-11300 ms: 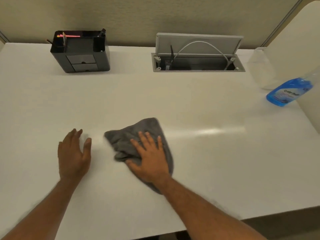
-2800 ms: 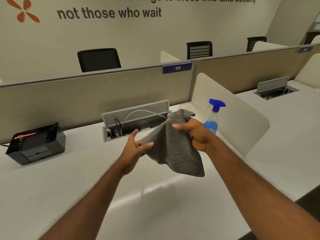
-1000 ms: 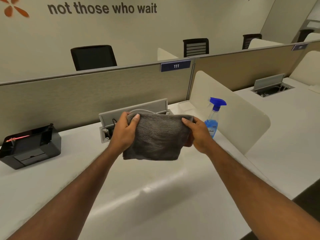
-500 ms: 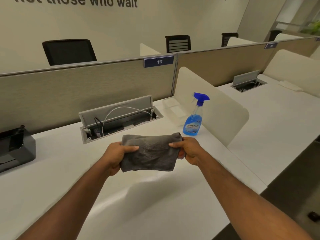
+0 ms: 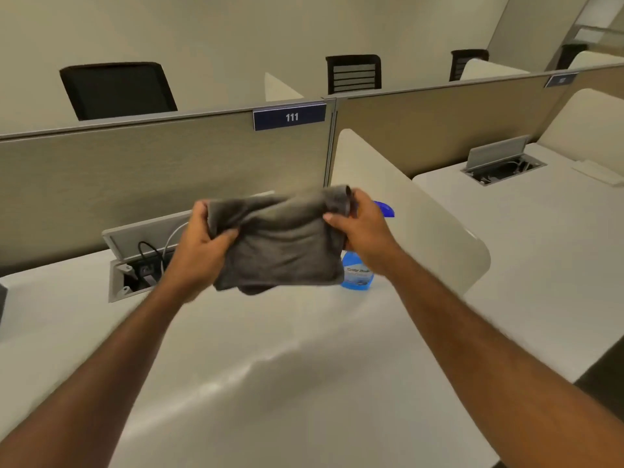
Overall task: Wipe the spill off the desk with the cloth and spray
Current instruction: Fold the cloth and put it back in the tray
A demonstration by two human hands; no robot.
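Note:
I hold a folded grey cloth (image 5: 283, 244) in the air above the white desk (image 5: 287, 359). My left hand (image 5: 199, 251) grips its left edge and my right hand (image 5: 363, 231) grips its upper right corner. Behind the cloth and my right hand stands the blue spray bottle (image 5: 358, 276) on the desk, mostly hidden; only its blue base and part of its trigger head show. No spill shows on the desk surface, which has a sheen across its middle.
An open cable box (image 5: 141, 261) with cords sits in the desk at back left. A beige partition (image 5: 162, 177) with a "111" tag runs behind, and a rounded white divider (image 5: 415, 221) stands to the right. The neighbouring desk (image 5: 540, 238) lies beyond it.
Both hands have raised the folded cloth higher, so it now covers most of the spray bottle. The camera has shifted slightly, and the black organiser at left has left the view.

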